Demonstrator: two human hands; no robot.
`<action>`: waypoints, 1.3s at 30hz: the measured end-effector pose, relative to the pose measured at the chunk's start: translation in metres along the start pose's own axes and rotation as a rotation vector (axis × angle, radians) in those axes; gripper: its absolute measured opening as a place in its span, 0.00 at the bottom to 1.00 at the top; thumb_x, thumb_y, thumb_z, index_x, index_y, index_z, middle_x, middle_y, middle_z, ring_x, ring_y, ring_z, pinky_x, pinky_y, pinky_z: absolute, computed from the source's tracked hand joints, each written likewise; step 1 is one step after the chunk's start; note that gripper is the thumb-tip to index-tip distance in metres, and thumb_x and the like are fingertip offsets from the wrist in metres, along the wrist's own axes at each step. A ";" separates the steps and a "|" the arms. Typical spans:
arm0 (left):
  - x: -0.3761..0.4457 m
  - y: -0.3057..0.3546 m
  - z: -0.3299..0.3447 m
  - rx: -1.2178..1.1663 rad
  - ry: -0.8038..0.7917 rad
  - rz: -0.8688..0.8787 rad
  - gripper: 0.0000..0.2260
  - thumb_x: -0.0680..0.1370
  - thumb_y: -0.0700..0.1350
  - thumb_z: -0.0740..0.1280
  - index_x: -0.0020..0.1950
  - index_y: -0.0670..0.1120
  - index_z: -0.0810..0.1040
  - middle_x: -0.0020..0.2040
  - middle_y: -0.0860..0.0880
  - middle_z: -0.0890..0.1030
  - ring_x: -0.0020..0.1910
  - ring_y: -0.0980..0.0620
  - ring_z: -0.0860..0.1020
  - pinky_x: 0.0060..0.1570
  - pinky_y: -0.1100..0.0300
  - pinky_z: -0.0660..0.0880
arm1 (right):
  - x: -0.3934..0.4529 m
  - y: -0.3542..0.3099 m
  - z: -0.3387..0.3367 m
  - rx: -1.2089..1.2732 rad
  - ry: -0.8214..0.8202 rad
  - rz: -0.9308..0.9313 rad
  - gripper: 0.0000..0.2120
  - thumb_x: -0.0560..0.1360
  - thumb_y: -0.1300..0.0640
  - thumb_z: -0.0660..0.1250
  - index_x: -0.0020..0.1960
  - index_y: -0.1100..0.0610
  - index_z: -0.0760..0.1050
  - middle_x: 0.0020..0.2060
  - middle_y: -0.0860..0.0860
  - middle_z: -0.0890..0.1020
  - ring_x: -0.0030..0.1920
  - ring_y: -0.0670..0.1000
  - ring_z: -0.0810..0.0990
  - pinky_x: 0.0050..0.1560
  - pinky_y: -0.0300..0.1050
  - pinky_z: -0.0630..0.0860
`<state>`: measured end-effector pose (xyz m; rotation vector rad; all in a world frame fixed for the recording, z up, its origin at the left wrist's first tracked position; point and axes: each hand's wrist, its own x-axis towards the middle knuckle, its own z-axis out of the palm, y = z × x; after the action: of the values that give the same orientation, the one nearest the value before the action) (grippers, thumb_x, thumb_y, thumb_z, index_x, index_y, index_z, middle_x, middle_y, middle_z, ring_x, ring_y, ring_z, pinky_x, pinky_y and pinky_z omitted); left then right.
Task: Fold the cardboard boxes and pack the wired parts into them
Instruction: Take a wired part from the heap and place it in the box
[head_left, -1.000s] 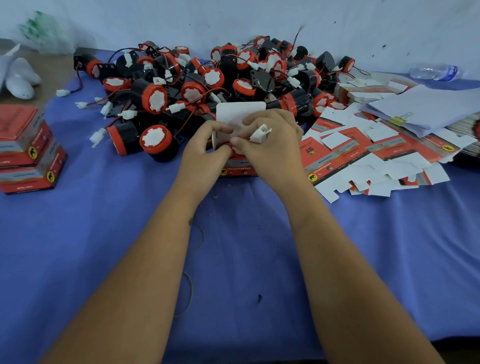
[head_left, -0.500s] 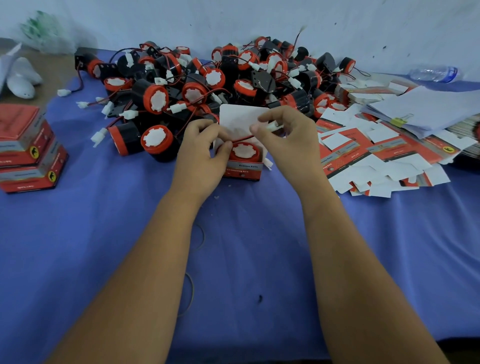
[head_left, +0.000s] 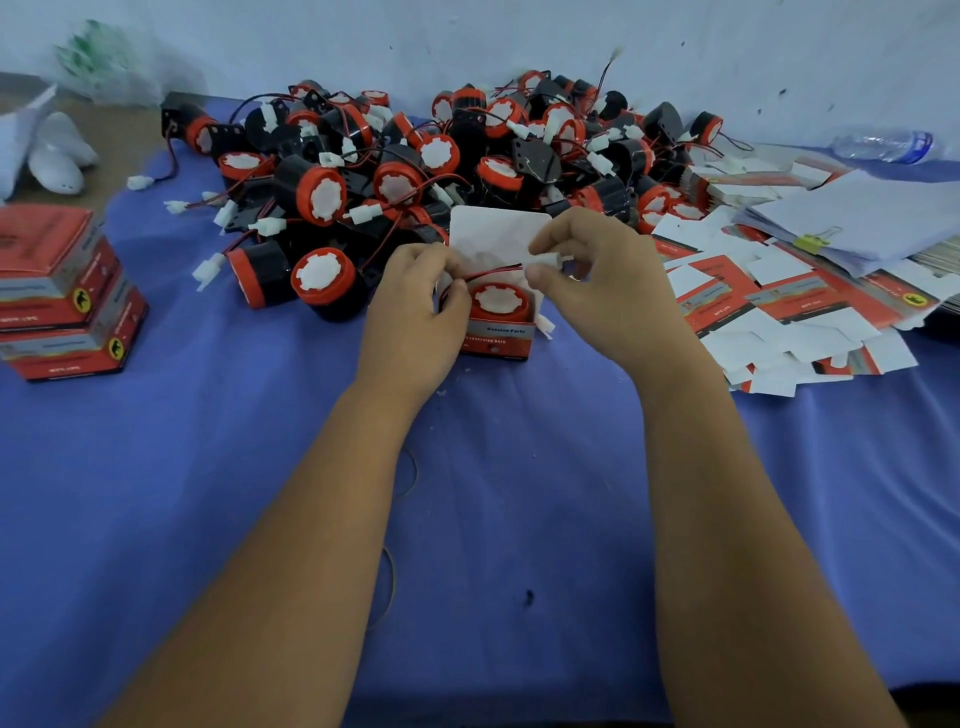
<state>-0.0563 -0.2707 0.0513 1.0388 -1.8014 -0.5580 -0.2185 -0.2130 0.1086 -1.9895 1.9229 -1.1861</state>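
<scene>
A small red cardboard box (head_left: 497, 340) stands open on the blue cloth, its white lid flap (head_left: 496, 228) raised behind it. A red-and-black wired part (head_left: 500, 303) with a white face sits inside the box. My left hand (head_left: 415, 312) grips the box's left side and pinches the part's red wire (head_left: 493, 273) near its base. My right hand (head_left: 597, 280) pinches the white connector (head_left: 550, 258) at the wire's end, above the box. The wire stretches between both hands.
A big heap of wired parts (head_left: 441, 161) lies behind the box. Two packed boxes (head_left: 62, 296) are stacked at the left. Flat unfolded box blanks (head_left: 779, 312) and clipped papers (head_left: 862, 218) lie at the right, a plastic bottle (head_left: 883, 145) beyond them.
My hands parted from over the box, uncovering the part inside. The right hand drew the connector up and right, stretching the wire out.
</scene>
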 end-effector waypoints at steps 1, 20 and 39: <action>0.000 0.000 0.000 0.006 0.005 0.004 0.07 0.79 0.37 0.63 0.49 0.49 0.74 0.55 0.51 0.73 0.49 0.63 0.68 0.45 0.81 0.64 | 0.001 -0.001 -0.001 -0.035 -0.005 -0.008 0.05 0.75 0.54 0.71 0.50 0.50 0.76 0.43 0.42 0.79 0.50 0.45 0.77 0.62 0.59 0.71; -0.002 0.003 -0.001 0.192 0.078 -0.060 0.11 0.81 0.40 0.62 0.55 0.51 0.82 0.60 0.50 0.74 0.51 0.54 0.73 0.44 0.57 0.73 | 0.000 0.004 -0.005 0.029 -0.217 0.030 0.02 0.74 0.57 0.71 0.47 0.52 0.81 0.38 0.44 0.81 0.31 0.36 0.75 0.33 0.26 0.69; -0.001 0.000 0.002 0.202 -0.058 -0.099 0.15 0.80 0.44 0.61 0.64 0.54 0.81 0.62 0.51 0.74 0.58 0.53 0.73 0.47 0.57 0.71 | 0.002 0.002 0.000 -0.049 -0.169 0.044 0.03 0.77 0.55 0.68 0.47 0.51 0.81 0.37 0.38 0.79 0.38 0.33 0.76 0.36 0.26 0.68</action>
<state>-0.0580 -0.2701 0.0501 1.2656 -1.8941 -0.4768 -0.2202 -0.2152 0.1087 -1.9895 1.9180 -0.9364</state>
